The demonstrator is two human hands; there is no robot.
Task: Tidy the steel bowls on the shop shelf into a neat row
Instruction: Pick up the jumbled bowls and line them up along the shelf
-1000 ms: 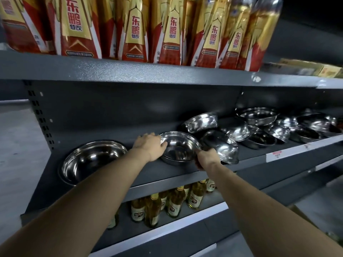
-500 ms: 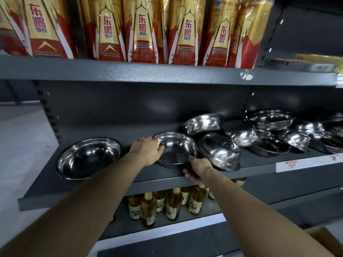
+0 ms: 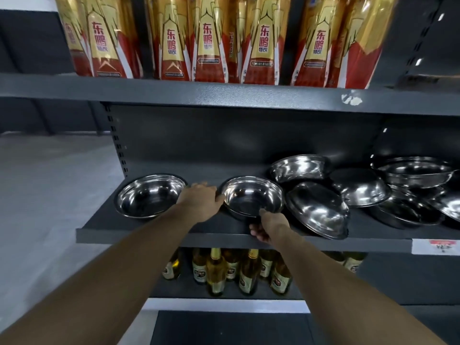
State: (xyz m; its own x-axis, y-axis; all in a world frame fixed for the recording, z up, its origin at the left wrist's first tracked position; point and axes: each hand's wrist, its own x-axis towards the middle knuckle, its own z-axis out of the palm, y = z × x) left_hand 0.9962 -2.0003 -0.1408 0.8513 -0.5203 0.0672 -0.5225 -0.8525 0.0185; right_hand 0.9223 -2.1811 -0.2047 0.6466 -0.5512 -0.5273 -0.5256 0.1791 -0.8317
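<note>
On the middle shelf (image 3: 154,230), a steel bowl (image 3: 251,197) is gripped at its left rim by the left hand (image 3: 200,199), fingers curled over the edge. Its near right rim is pinched by the right hand (image 3: 267,226), thumb on the rim and fingers tucked beneath. This bowl sits upright near the shelf's front edge. Just to the left, apart from it, a second upright bowl (image 3: 149,196) is seen. To the right, a tilted bowl (image 3: 317,210) leans beside the held one, and further bowls (image 3: 398,192) are heaped untidily behind it. Above, red-and-gold drink packs (image 3: 206,38) are lined up; below, glass bottles (image 3: 224,270) are stored.
</note>
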